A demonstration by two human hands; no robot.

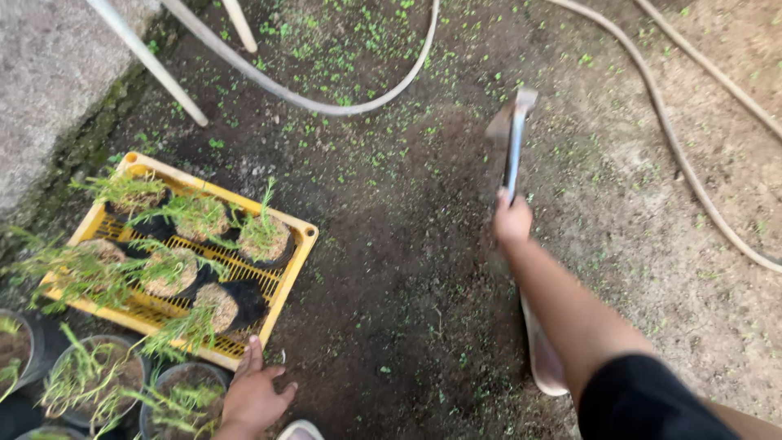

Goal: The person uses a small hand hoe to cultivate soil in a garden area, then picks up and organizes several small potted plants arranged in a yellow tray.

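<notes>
Dark bare soil ground (407, 269) fills most of the view, dotted with tiny green sprouts. Concrete slab (49, 73) sits at top left. Two tan hoses (676, 138) run down the right side; one grey hose (326, 104) loops across the top. Two pale poles (151, 65) lean at top left.

One yellow slatted plastic crate (281, 289) lies on the ground at left, holding six black grow bags of grassy seedlings (195, 216). Three round pots (94, 379) with similar seedlings stand just below the crate.

Right hand (511, 220) is closed around the handle of a metal hand tool (513, 138), blade raised above the soil and blurred. Left hand (252, 395) is spread wide, fingers splayed, touching the crate's near corner, holding nothing. A pale sandal (544, 358) shows beneath the right forearm.
</notes>
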